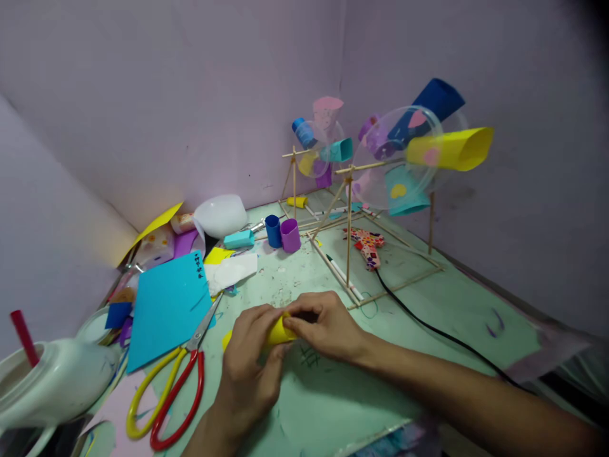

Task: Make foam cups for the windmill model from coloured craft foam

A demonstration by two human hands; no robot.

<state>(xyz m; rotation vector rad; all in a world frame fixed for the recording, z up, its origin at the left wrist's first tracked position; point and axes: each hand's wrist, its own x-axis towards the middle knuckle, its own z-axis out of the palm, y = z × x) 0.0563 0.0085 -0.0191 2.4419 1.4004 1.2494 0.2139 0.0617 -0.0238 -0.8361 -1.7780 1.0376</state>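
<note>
A rolled piece of yellow paper [276, 332] lies between my two hands, low over the front of the table. My left hand [252, 355] wraps round its left part, thumb below and fingers on top. With thumb and forefinger my right hand [328, 324] pinches its right end. Part of the yellow roll is hidden under the left fingers. To the left lie scissors [194, 346] with one yellow and one red handle, blades pointing away. Beyond my hands stand a purple paper cup [290, 235] and a dark blue paper cup [273, 231].
Two stick frames carry clear discs with coloured paper cups; the nearer frame [349, 235] stands at the right. A patterned glue gun [368, 246] with a black cord [428, 325] lies there. Turquoise paper [166, 311], a white pot [61, 381] and a marker [343, 277] are also around.
</note>
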